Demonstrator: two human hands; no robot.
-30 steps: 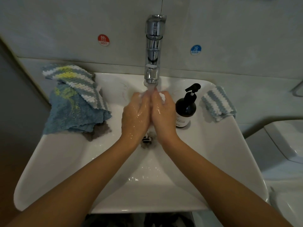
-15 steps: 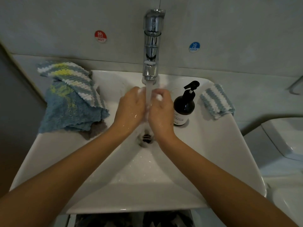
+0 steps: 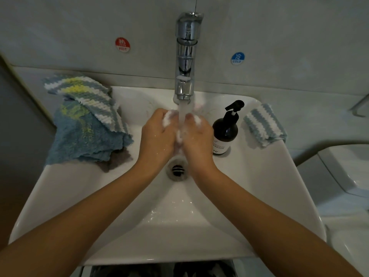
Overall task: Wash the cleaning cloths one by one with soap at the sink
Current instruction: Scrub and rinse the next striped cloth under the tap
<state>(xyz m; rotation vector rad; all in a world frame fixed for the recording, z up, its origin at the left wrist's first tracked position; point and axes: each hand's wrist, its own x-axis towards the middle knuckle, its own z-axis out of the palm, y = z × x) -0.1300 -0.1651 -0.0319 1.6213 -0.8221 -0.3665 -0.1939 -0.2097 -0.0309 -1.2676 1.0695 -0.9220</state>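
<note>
My left hand (image 3: 157, 134) and my right hand (image 3: 196, 136) are side by side over the sink (image 3: 249, 196), directly under the running stream from the chrome tap (image 3: 186, 56). Both have curled fingers and grip a small white, wet bundle (image 3: 166, 118), seemingly a cloth. It shows only at the fingertips and between the hands, so I cannot tell cloth from lather. A pile of cloths lies on the sink's left rim: a striped one (image 3: 87, 96) on a blue one (image 3: 83, 140). A folded striped cloth (image 3: 263, 124) lies on the right rim. The dark soap pump bottle (image 3: 225, 132) stands beside my right hand.
The drain (image 3: 177, 169) is just below my hands, with water splashed across the basin. Hot (image 3: 122, 45) and cold (image 3: 237, 57) stickers are on the wall. A white toilet (image 3: 343, 172) stands to the right of the sink.
My hands went from pressed flat together to side by side with curled fingers, rubbing the white bundle under the water. More of the white stuff now shows at both hands.
</note>
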